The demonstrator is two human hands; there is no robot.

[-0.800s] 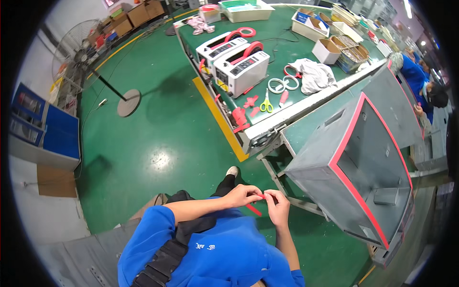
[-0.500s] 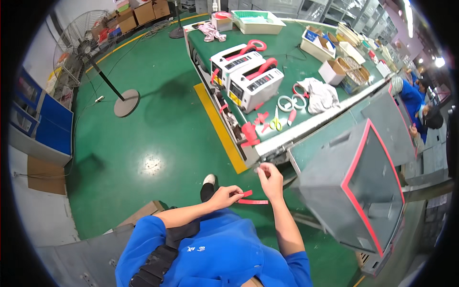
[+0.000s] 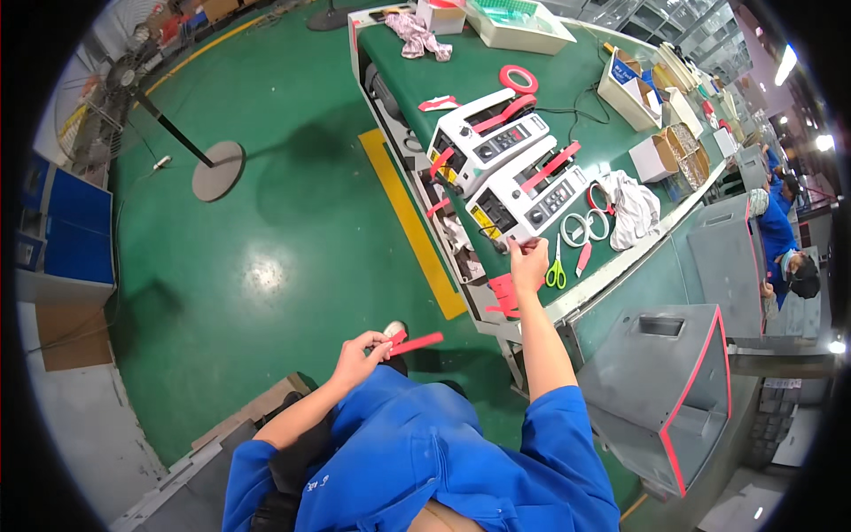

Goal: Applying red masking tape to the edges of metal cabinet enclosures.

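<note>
My left hand (image 3: 359, 357) pinches short strips of red tape (image 3: 417, 344) over the floor in front of my body. Reaching forward, my right hand (image 3: 529, 266) has its fingertips pressed together at the lower front corner of the nearer white tape dispenser (image 3: 542, 209). Whatever lies between those fingers is too small to make out. Behind it stands a second white tape dispenser (image 3: 486, 152), also loaded with red tape. Pieces of red tape (image 3: 503, 291) hang at the table corner just below my right hand. Green-handled scissors (image 3: 556, 273) and a red-handled cutter (image 3: 583, 259) lie beside it.
White tape rings (image 3: 576, 230) and a white rag (image 3: 635, 211) lie on the green table (image 3: 461, 75). A grey metal housing (image 3: 634, 372) edged in red stands at the right. Further back, a co-worker (image 3: 776, 235) in blue handles a similar housing. A pedestal fan (image 3: 217, 170) stands left.
My right hand has moved forward from below the table corner to the dispenser. My left hand, still holding red strips, has shifted left. The whole view has turned, bringing the table nearer.
</note>
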